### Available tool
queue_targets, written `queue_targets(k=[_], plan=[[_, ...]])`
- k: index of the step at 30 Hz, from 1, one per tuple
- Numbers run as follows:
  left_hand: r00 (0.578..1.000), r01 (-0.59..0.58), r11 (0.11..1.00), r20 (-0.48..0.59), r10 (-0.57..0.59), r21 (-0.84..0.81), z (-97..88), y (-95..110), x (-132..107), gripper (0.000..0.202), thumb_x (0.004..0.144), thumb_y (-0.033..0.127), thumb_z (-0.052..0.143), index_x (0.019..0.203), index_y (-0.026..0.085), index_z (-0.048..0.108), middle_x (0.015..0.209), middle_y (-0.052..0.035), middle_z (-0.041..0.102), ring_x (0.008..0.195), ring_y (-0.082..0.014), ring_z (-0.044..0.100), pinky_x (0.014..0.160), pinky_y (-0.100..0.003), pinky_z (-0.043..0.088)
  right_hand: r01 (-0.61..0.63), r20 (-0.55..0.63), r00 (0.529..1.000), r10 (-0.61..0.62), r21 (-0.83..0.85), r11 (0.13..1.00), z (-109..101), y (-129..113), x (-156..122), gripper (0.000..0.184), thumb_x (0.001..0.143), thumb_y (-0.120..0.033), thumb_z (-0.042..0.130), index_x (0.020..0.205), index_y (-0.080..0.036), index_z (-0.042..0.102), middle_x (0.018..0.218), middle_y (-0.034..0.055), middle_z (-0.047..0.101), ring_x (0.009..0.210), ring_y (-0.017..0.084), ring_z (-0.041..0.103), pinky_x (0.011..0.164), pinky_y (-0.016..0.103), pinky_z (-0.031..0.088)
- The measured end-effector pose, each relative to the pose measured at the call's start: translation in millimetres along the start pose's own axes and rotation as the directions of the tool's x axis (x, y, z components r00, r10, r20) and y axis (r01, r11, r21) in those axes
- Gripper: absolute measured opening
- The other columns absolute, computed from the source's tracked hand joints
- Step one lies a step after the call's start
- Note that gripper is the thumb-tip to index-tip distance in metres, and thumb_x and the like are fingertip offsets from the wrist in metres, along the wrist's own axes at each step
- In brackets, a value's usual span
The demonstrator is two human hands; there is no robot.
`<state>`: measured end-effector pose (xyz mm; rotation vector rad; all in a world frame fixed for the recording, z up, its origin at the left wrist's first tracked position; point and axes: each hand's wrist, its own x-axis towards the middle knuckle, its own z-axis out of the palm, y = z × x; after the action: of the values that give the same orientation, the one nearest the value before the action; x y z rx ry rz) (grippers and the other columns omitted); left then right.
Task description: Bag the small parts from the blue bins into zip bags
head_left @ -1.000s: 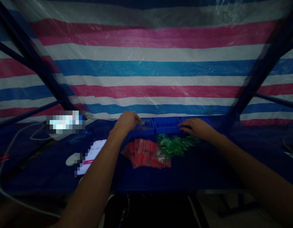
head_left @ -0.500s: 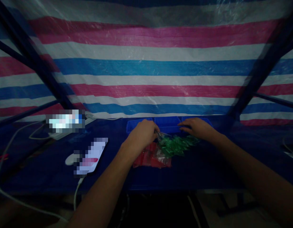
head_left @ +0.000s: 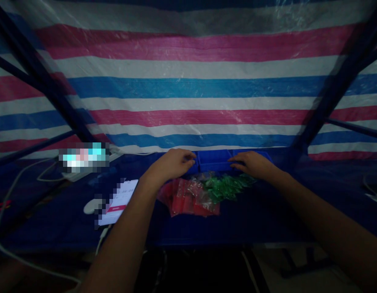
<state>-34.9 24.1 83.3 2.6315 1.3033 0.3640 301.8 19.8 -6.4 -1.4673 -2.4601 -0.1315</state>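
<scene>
In the head view, my left hand (head_left: pixel 175 162) hovers over the left blue bin (head_left: pixel 193 167), thumb and fingers a little apart with nothing seen between them. My right hand (head_left: pixel 253 164) is at the front of the right blue bin (head_left: pixel 264 155), its thumb and fingers apart and holding nothing visible. Between the two sits the middle blue bin (head_left: pixel 214 158). In front of the bins lie red packets in clear plastic bags (head_left: pixel 185 201), below my left hand. Green packets in clear plastic (head_left: pixel 226 188) overlap them, close to my right hand.
A phone (head_left: pixel 119 203) with a cable lies left of my left forearm, beside a white round object (head_left: pixel 93 206). Farther back is a partly blurred lit device (head_left: pixel 84 156) on a white block. Blue frame posts and a striped sheet (head_left: pixel 188 87) enclose the blue table.
My left hand has let go of the clear plastic bag by the green packets and moved left. More of the red packets now shows. My right hand has barely moved.
</scene>
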Motion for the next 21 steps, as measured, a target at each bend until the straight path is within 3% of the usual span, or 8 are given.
queue_targets(k=[3, 6, 10, 13, 17, 21], plan=[[0.986, 0.147, 0.974, -0.106, -0.13, 0.171, 12.0, -19, 15, 0.031, 0.096, 0.034, 0.054, 0.11, 0.021, 0.078, 0.115, -0.0118, 0.078, 0.106, -0.026, 0.072, 0.095, -0.036, 0.053, 0.011, -0.007, 1.0, -0.011, 0.01, 1.0, 1, 0, 0, 0.036, 0.103, -0.04, 0.054, 0.131, -0.027, 0.071, 0.124, 0.007, 0.076, 0.111, 0.029, 0.072, 0.1, 0.043, 0.055], [0.963, 0.271, 0.932, -0.057, -0.265, 0.241, 27.1, -31, 28, 0.035, 0.093, 0.043, 0.06, 0.111, 0.018, 0.078, 0.112, -0.016, 0.078, 0.105, -0.0284, 0.073, 0.094, -0.037, 0.053, 0.01, -0.016, 1.0, -0.009, 0.012, 1.0, 2, 0, -1, 0.036, 0.103, -0.04, 0.053, 0.131, -0.026, 0.071, 0.124, 0.0076, 0.076, 0.112, 0.029, 0.072, 0.1, 0.043, 0.055], [0.938, 0.343, 0.9, -0.052, -0.341, 0.268, 30.8, -24, 36, 0.051, 0.092, 0.057, 0.06, 0.114, 0.014, 0.076, 0.115, -0.0206, 0.076, 0.107, -0.0329, 0.072, 0.092, -0.04, 0.055, -0.001, -0.006, 1.0, 0.001, 0.013, 1.0, 3, 1, 0, 0.036, 0.103, -0.039, 0.054, 0.132, -0.027, 0.071, 0.126, 0.0071, 0.076, 0.114, 0.028, 0.071, 0.102, 0.043, 0.054], [0.912, 0.409, 0.866, -0.088, -0.401, 0.288, 27.9, -13, 38, 0.051, 0.093, 0.056, 0.059, 0.114, 0.013, 0.076, 0.117, -0.0219, 0.074, 0.108, -0.0344, 0.071, 0.092, -0.042, 0.056, 0.006, -0.004, 1.0, -0.006, 0.01, 1.0, 4, 2, 0, 0.035, 0.103, -0.039, 0.054, 0.132, -0.027, 0.071, 0.126, 0.0064, 0.076, 0.114, 0.028, 0.071, 0.103, 0.042, 0.054], [0.915, 0.403, 0.848, -0.171, -0.365, 0.344, 34.6, -6, 36, 0.045, 0.095, 0.052, 0.058, 0.115, 0.015, 0.075, 0.13, -0.0218, 0.066, 0.119, -0.0369, 0.063, 0.095, -0.045, 0.055, -0.001, -0.014, 1.0, 0.001, 0.013, 1.0, 5, 2, 0, 0.035, 0.103, -0.04, 0.054, 0.131, -0.027, 0.071, 0.125, 0.0054, 0.076, 0.113, 0.028, 0.072, 0.102, 0.041, 0.054], [0.928, 0.37, 0.855, -0.172, -0.329, 0.364, 48.8, -11, 33, 0.049, 0.1, 0.053, 0.049, 0.113, 0.013, 0.075, 0.136, -0.0211, 0.06, 0.126, -0.0383, 0.056, 0.099, -0.046, 0.054, 0.008, 0.0, 1.0, -0.008, 0.0, 1.0, 4, 2, 0, 0.036, 0.103, -0.039, 0.054, 0.132, -0.027, 0.07, 0.127, 0.0053, 0.075, 0.114, 0.028, 0.071, 0.104, 0.04, 0.053]])
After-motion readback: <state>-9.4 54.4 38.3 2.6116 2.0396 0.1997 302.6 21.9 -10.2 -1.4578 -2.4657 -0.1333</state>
